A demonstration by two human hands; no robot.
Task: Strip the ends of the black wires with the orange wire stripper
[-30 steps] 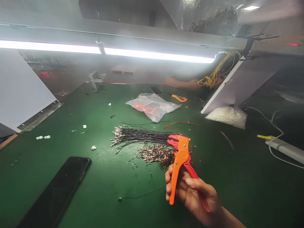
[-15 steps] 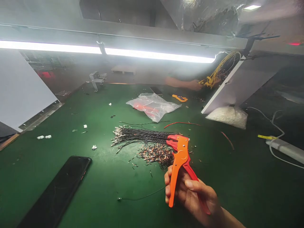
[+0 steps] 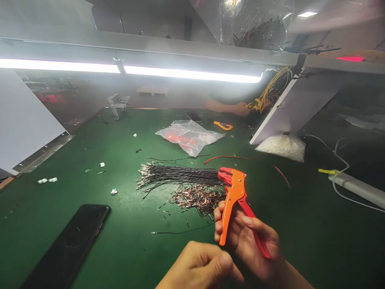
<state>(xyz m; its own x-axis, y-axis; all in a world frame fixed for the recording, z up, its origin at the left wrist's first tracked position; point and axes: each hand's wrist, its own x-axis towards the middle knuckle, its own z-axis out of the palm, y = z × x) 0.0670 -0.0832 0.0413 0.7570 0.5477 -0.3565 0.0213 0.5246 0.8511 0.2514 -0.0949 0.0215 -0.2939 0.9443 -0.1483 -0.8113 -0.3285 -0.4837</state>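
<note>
My right hand (image 3: 249, 241) is wrapped round the handles of an orange and red wire stripper (image 3: 235, 190), its jaws pointing up and left. A single black wire (image 3: 183, 231) with a metal end runs to the fingers of this hand. Below it, my left hand (image 3: 204, 265) is in the foreground with curled fingers, and whether anything is in them is hidden. Beyond the stripper's jaws lies a bundle of black wires (image 3: 180, 174) with metal terminals at the left ends. A heap of cut wire scraps (image 3: 198, 196) is beside the bundle.
A black phone (image 3: 69, 241) lies at the left on the green table (image 3: 126, 224). Farther back are a clear plastic bag (image 3: 189, 136), a yellow tool (image 3: 223, 125) and a bag of white pieces (image 3: 282, 146). Another person's arm (image 3: 225, 107) shows at the back.
My left hand has come into view from below. The right hand with the wire stripper has shifted slightly right and up. The camera view has moved a little.
</note>
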